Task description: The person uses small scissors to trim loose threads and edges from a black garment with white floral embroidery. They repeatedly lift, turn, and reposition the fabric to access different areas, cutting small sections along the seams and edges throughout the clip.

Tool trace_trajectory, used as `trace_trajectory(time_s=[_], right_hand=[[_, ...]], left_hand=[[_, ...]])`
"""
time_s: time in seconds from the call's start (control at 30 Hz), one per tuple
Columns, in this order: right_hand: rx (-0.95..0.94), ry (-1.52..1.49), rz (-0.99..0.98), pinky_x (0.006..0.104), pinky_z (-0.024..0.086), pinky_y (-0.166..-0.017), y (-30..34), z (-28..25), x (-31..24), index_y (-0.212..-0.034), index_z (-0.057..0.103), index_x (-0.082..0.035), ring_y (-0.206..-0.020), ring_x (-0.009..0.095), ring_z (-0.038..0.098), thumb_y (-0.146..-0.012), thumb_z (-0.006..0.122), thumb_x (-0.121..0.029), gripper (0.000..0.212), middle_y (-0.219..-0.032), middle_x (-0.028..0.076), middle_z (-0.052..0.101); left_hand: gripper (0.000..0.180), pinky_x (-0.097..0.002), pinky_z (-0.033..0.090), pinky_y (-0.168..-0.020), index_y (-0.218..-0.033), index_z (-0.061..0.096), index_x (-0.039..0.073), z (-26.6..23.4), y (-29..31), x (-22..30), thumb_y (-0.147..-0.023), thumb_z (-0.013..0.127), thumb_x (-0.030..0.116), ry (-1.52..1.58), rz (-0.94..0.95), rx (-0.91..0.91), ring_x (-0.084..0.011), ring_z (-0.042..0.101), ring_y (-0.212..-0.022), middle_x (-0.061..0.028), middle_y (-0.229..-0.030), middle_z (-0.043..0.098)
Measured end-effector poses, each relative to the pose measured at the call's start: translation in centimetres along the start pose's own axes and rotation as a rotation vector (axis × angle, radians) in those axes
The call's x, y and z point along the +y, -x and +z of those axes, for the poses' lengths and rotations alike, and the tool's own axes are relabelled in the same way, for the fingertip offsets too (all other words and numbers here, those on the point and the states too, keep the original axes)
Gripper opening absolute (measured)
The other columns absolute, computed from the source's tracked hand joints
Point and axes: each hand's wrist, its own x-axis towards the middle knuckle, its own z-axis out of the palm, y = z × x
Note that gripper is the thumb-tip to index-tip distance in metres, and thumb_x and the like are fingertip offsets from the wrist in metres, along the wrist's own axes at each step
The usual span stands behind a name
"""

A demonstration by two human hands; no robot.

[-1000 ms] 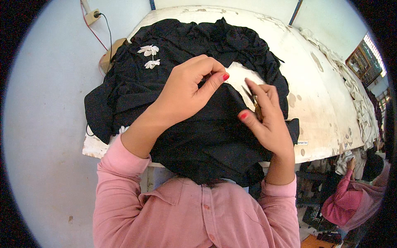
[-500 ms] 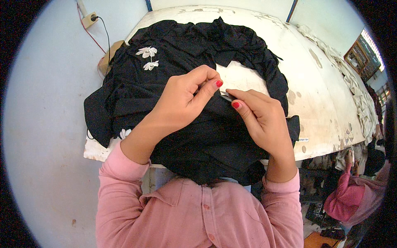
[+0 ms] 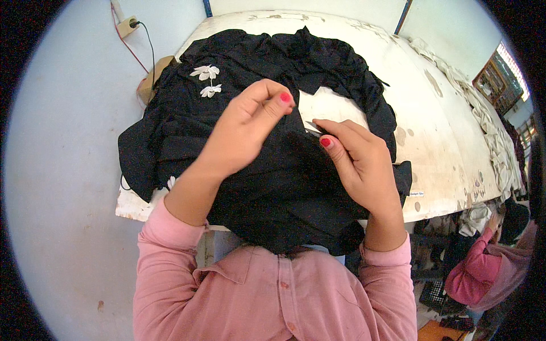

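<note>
A black garment (image 3: 170, 113) lies bunched over the table, its near part hanging past the edge towards my body. Two white flower patches (image 3: 205, 73) show on its far left, and another white patch (image 3: 172, 182) peeks out beside my left forearm. Above the cloth, thumb and fingers of my left hand (image 3: 239, 131) are pinched together; whatever is between them is too small to make out. My right hand (image 3: 364, 162) grips small thread snips (image 3: 313, 129), the blades pointing left towards my left hand and most of the tool hidden by the fingers.
The pale, stained table (image 3: 432, 148) stretches to the right and back. Cream cloth (image 3: 483, 108) lies crumpled along its right edge. At the left wall are a plugged-in power socket (image 3: 127, 26) and a brown box (image 3: 161, 68). Another person (image 3: 475, 270) sits at lower right.
My left hand has moved a little left and away from the snips, still pinched. My right hand stays nearly in place, and more of the blades shows.
</note>
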Motion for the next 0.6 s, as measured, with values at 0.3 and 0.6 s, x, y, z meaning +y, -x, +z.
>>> trace_trajectory(time_s=[0.3, 0.6], right_hand=[[-0.083, 0.186, -0.161, 0.0324, 0.046, -0.057, -1.9, -0.1, -2.3, -0.104, 0.066, -0.006, -0.063, 0.026, 0.061, -0.086, 0.061, -0.013, 0.020, -0.080, 0.010, 0.063], [-0.156, 0.178, -0.243, 0.0345, 0.046, -0.056, -3.6, 0.6, -2.9, -0.098, 0.068, -0.007, -0.064, 0.027, 0.061, -0.083, 0.063, -0.013, 0.017, -0.077, 0.010, 0.063]], left_hand=[[0.021, -0.0313, 0.041, -0.095, -0.099, 0.059, 0.005, -1.9, 0.2, 0.9, -0.096, 0.053, 0.025, 0.464, -0.206, -0.111, -0.0175, 0.056, -0.103, -0.0071, -0.111, 0.060], [0.022, -0.0342, 0.042, -0.095, -0.103, 0.058, 0.005, -2.2, 0.3, 1.1, -0.096, 0.053, 0.025, 0.414, -0.231, -0.112, -0.0210, 0.057, -0.107, -0.0101, -0.118, 0.058]])
